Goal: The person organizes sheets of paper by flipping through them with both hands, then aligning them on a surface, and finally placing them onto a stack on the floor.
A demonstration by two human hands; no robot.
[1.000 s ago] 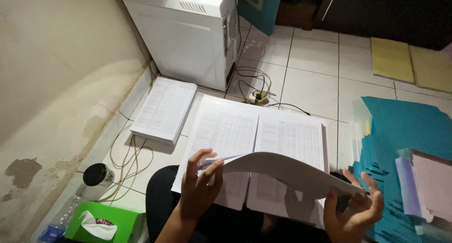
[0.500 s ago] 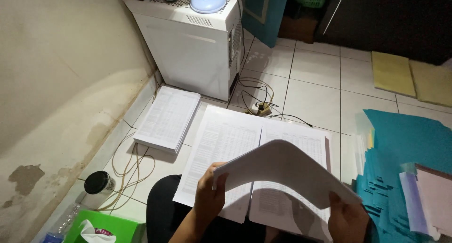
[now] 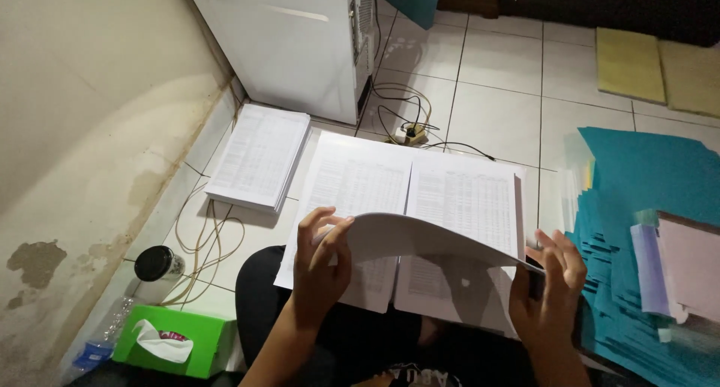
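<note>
Both hands pinch one curled sheet (image 3: 420,237) above the two printed stacks (image 3: 405,199), left hand (image 3: 321,263) clamped on its near-left corner, right hand (image 3: 551,278) gripping its right edge, and keeping it taut and level should land it squarely.

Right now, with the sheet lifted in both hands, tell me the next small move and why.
Probably lower the sheet onto one of the two stacks beneath it: the left hand and right hand hold it by its edges, bowed, just above them.
</note>
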